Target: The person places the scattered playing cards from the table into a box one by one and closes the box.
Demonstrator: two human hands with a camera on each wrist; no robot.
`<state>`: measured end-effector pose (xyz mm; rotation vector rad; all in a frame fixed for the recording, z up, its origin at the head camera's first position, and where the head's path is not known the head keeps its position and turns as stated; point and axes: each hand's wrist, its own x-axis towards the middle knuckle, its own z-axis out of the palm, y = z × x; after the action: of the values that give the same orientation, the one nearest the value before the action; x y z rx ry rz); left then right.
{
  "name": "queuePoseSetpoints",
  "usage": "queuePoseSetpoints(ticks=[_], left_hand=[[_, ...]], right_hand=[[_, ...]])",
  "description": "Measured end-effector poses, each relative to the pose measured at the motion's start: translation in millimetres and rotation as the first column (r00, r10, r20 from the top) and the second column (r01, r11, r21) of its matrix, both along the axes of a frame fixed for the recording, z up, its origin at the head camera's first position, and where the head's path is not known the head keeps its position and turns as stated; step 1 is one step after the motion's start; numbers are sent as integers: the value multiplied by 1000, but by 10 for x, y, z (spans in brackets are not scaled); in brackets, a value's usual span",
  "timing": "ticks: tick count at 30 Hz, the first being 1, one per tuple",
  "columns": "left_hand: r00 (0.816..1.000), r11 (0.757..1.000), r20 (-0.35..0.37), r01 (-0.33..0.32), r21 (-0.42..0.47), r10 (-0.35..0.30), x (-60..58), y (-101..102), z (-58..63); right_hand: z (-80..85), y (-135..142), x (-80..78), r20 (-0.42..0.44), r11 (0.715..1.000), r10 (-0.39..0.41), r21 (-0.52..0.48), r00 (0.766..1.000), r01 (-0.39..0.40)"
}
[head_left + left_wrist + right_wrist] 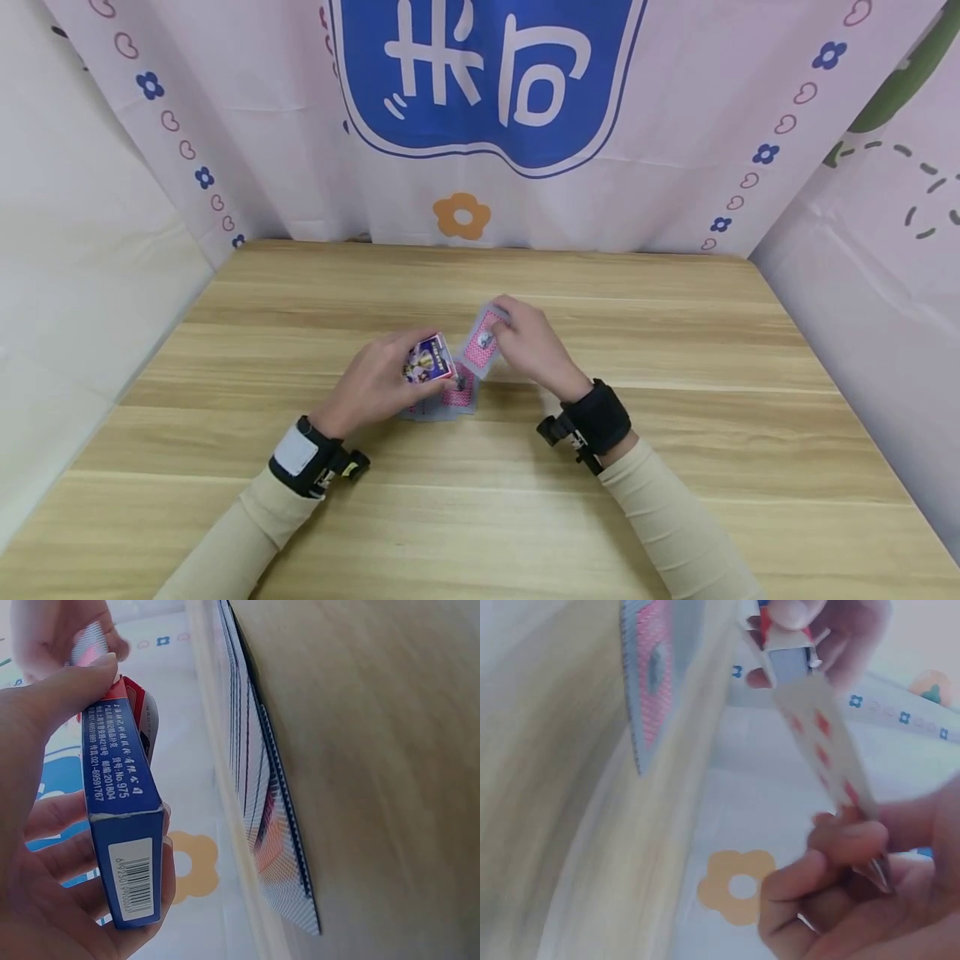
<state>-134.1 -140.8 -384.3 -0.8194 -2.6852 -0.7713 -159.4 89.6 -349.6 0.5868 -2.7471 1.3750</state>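
Observation:
My left hand (pixel 371 379) grips a blue card box (pixel 430 360), thumb on one side and fingers on the other. Its barcode end (pixel 133 879) faces the left wrist camera. Seen from the right wrist, the box's other end is open, with a grey stack (pixel 790 666) inside. Between thumb and fingers, my right hand (pixel 538 348) pinches a playing card (pixel 478 346), pink-patterned on its back, red diamonds on its face (pixel 823 742). That card lies close to the box's open end; whether they touch, I cannot tell. Below, overlapping playing cards (pixel 461 398) lie back up.
A wooden table (pixel 480 517) extends around both hands. Behind its far edge hangs a pale cloth (pixel 285 183) with a blue emblem and an orange flower. Pale cloth walls (pixel 67 275) flank the table. Each wrist wears a black strap with a small camera.

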Motion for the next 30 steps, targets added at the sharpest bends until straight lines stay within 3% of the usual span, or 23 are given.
queuePoseSetpoints(ticks=[6,16,25,30], left_hand=[[1000,1000,6,3,10,-3,-1,1,8],[999,1000,-31,22,14,-21,-19,8,-8],[1000,1000,-5,12,9,-12,-11,17,3],[1000,1000,-7,22,13,-21,-11,12,4]], right_hand=[[35,14,-3,30,993,-25,-112,999,28],[-53,-68,14,-13,994,1,-114,1000,-2],[-83,-76,37,-25,991,-21,-132,999,18],[-117,-125,69,-30,993,46,-106,998,-49]])
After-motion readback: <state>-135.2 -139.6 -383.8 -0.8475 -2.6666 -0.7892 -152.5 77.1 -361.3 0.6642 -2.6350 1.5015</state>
